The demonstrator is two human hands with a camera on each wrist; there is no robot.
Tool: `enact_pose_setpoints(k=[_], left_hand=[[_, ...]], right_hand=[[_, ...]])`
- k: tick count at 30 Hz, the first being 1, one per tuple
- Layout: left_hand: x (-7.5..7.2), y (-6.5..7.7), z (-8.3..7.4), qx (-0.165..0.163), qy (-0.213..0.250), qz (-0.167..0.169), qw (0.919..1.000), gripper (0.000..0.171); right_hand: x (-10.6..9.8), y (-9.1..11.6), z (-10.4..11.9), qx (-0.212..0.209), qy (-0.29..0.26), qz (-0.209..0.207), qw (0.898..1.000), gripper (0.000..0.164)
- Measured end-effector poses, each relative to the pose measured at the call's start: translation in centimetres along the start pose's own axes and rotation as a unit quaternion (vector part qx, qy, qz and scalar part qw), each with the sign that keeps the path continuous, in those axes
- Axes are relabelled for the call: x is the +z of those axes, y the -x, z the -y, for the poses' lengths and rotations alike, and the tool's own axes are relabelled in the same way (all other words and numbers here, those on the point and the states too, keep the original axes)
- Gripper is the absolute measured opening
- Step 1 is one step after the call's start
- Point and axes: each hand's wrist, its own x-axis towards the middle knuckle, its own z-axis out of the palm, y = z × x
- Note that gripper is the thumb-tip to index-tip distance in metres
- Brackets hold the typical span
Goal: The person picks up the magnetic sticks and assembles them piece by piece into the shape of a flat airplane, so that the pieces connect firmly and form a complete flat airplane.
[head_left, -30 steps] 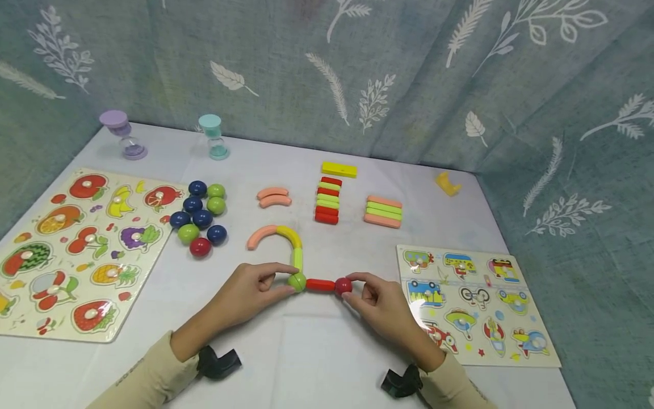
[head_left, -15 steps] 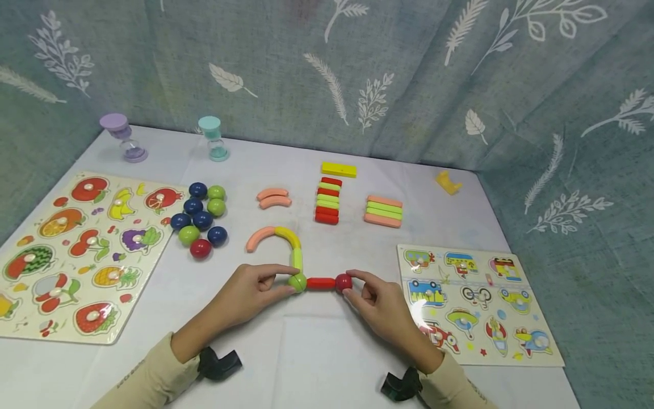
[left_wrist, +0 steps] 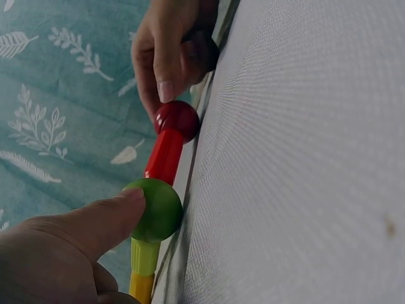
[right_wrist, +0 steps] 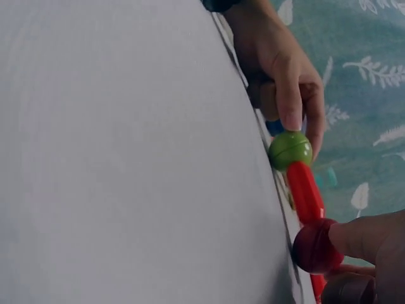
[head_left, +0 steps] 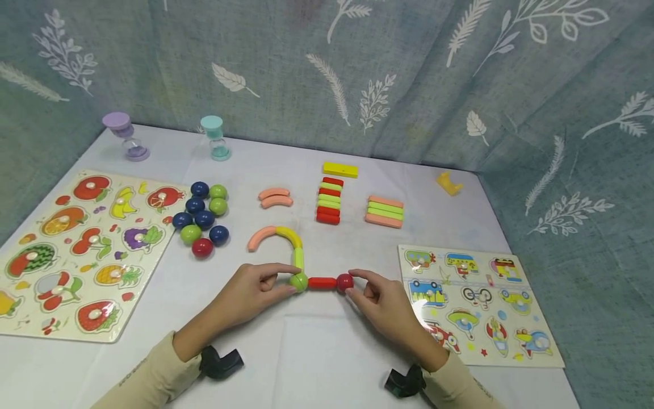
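My left hand (head_left: 255, 289) pinches a green ball (head_left: 298, 282) between thumb and forefinger. My right hand (head_left: 380, 304) pinches a dark red ball (head_left: 344, 283) the same way. A short red rod (head_left: 322, 283) lies between the two balls, its ends meeting them. From the green ball a light green rod (head_left: 298, 259) runs away from me to a curved yellow piece (head_left: 290, 236). A curved pink piece (head_left: 261, 238) continues that arc to the left. In the left wrist view the left thumb presses on the green ball (left_wrist: 158, 212).
Loose blue, green and red balls (head_left: 204, 219) sit beside a fruit puzzle board (head_left: 128, 318) at left. Rod rows (head_left: 328, 201), (head_left: 384, 212) and pink curves (head_left: 276, 197) lie behind. A vehicle puzzle board (head_left: 490, 307) is at right. Two sand timers (head_left: 216, 139) stand at back left.
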Motion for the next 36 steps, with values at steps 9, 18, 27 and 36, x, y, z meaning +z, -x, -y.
enact_pose_setpoints(k=[9, 18, 27, 36], left_hand=[[-0.1, -0.1, 0.0, -0.008, -0.001, -0.002, 1.0, 0.031], [-0.1, -0.1, 0.2, -0.006, -0.003, 0.002, 1.0, 0.03], [0.1, 0.0, 0.2, 0.0, 0.002, 0.0, 1.0, 0.029], [-0.1, 0.0, 0.2, -0.002, -0.008, -0.001, 1.0, 0.028]], right_hand=[[-2.3, -4.0, 1.6, -0.037, 0.022, 0.029, 0.999, 0.021], [-1.4, -15.1, 3.8, -0.104, 0.033, 0.081, 0.991, 0.021], [2.6, -21.8, 5.7, -0.088, 0.15, 0.126, 0.977, 0.024], [4.6, -22.8, 5.4, -0.044, 0.156, 0.159, 0.974, 0.026]])
